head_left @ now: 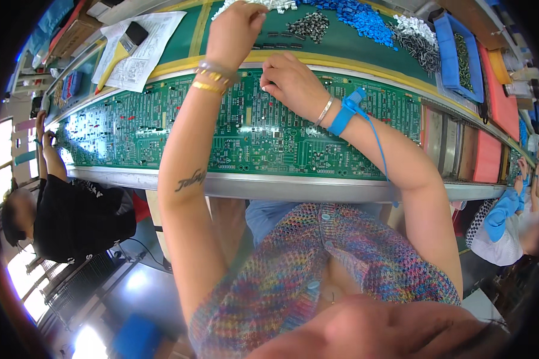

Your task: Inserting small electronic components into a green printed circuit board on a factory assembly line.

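Note:
My left hand (236,30) reaches over the far side of the line, beside a pile of small white plastic parts (280,5). Its fingers are curled together, and whatever they hold is hidden. Lower and to the right, my right hand (294,85) hovers over the green circuit boards (269,149), thumb and fingers pinched. A tiny pale spot shows at its fingertips; I cannot tell if it is a part or a nail. The boards carry many small soldered-looking components. Around my right wrist sits a blue strap (344,116) with a cord.
Beyond the boards lie black chips (281,45), small dark-and-silver parts (308,26), blue parts (365,23) and a blue bin (459,60). Papers (139,51) with a yellow-handled brush (115,60) lie at left. A metal rail (317,186) runs along the near edge. Co-workers sit at both sides.

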Demonstrator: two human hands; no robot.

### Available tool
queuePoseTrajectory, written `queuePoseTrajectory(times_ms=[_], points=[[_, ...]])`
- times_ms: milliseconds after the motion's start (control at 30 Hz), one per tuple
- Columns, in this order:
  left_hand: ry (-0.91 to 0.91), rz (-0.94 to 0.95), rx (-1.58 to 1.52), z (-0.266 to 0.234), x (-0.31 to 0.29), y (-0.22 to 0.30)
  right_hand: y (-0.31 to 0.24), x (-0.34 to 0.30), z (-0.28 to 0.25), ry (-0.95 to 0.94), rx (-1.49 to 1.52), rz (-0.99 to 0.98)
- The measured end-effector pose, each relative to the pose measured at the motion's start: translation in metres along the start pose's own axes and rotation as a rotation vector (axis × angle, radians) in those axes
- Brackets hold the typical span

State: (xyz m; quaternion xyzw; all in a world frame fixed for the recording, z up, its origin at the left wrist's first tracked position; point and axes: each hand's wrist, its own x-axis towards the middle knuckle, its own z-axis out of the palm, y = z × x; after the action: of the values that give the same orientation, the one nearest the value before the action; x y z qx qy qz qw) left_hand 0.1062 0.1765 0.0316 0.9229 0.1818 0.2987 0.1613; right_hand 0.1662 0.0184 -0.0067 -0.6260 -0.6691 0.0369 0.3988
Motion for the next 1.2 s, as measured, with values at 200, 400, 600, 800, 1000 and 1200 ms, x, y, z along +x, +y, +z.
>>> queuePoseTrajectory(times_ms=[200,400,600,800,1000,1200], points=[[-0.201,-0.296,-0.396,-0.05,-0.065,-0.009,-0.002,0.002,0.008,-0.035,-0.016,0.052],[-0.284,-0.514,-0.571,-0.054,-0.11,-0.007,-0.005,0.005,0.01,-0.054,-0.118,0.014],[-0.311,-0.538,-0.557,-0.054,-0.114,-0.004,-0.011,0.008,0.007,-0.117,-0.253,-0.061],[-0.322,-0.47,-0.505,-0.054,-0.118,0.001,0.061,0.025,-0.07,0.118,-0.333,0.175],[-0.297,-0.462,-0.511,-0.045,-0.115,0.005,0.145,0.048,-0.083,0.049,-0.483,-0.001],[-0.222,-0.237,-0.234,-0.055,-0.119,0.017,0.138,0.056,-0.078,-0.014,-0.639,-0.009]])
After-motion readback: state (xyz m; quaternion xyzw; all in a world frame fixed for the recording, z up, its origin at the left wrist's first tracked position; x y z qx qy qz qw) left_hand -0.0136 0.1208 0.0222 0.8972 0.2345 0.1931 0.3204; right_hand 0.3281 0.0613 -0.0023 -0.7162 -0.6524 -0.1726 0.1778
